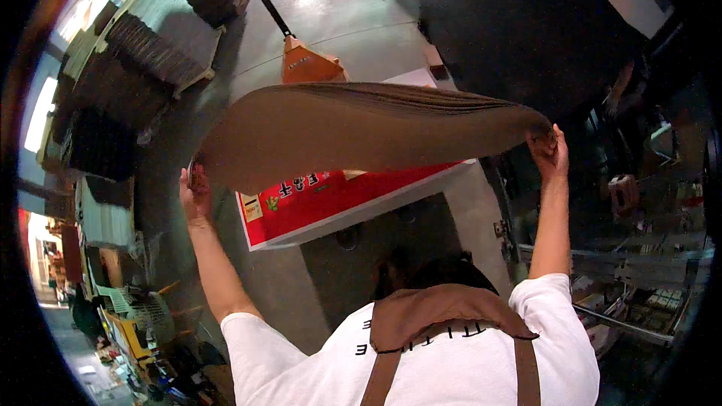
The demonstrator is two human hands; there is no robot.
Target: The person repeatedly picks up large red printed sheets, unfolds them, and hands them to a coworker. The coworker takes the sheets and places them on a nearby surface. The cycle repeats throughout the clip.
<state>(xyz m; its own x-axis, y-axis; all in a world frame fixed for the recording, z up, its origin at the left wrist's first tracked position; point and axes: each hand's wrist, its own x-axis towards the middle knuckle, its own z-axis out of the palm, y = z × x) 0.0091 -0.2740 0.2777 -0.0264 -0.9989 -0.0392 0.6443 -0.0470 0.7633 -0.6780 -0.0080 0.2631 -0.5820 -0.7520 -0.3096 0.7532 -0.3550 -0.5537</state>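
We hold the stack of brown cardboard sheets (361, 131) raised, clear of the red printed stack (331, 203) below. Left hand (195, 189) and right hand (547, 146) have fingers closed on opposite ends. Lift done; set-down remains.

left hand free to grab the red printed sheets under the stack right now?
Probably not. The left hand grips one end of the sagging brown sheet stack, the right hand the other. The red printed sheets lie below, partly covered by the stack; letting go would drop it.
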